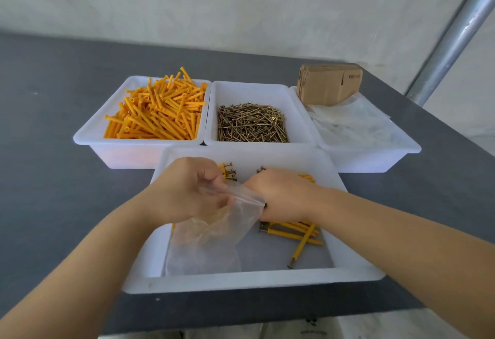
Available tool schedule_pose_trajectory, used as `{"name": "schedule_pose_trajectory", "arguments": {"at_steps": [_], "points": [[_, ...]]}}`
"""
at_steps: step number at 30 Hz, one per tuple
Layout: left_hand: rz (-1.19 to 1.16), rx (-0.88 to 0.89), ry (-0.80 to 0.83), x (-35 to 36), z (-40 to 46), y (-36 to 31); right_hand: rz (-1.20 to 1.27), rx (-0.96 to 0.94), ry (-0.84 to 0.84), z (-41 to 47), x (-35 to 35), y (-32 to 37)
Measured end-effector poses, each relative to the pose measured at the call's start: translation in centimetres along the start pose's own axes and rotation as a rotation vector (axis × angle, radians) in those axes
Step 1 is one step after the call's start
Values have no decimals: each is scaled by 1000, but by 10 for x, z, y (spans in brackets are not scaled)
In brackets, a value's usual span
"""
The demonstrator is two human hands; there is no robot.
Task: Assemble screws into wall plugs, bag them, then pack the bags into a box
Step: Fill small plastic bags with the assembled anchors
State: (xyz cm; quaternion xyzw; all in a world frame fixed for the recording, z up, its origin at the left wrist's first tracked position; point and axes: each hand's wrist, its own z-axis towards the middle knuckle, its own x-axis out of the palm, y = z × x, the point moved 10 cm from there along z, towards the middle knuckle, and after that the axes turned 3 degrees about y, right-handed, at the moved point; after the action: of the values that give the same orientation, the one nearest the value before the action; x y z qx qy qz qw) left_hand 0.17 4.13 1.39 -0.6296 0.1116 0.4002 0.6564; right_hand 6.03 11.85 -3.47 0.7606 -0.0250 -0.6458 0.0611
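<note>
A clear plastic bag [214, 234] hangs over the near white tray [241, 281]. My left hand [187, 188] pinches the bag's top edge. My right hand [278, 194] is curled at the bag's mouth, and orange plug tips show just past it; what its fingers hold is hidden. Several assembled orange plugs with screws [294, 234] lie in the tray below my right wrist, and more [227, 170] lie at the tray's far side.
Three white tubs stand behind the tray: loose orange wall plugs [158, 111] on the left, brass screws [250, 124] in the middle, clear bags [351, 124] on the right. Flattened cardboard boxes [328, 84] lean in the right tub. A metal pole [452, 36] rises at the right.
</note>
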Motion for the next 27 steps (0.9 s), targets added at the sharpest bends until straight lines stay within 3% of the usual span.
{"name": "schedule_pose_trajectory", "arguments": {"at_steps": [10,21,27], "points": [[67,20,46,5,-2,1,45,-13,-79,1,-13,-1],[74,55,106,10,-4,-2,-217,79,-80,-37,-44,-35],[122,88,17,0,-9,-6,-195,145,-80,-44,-45,-42]]}}
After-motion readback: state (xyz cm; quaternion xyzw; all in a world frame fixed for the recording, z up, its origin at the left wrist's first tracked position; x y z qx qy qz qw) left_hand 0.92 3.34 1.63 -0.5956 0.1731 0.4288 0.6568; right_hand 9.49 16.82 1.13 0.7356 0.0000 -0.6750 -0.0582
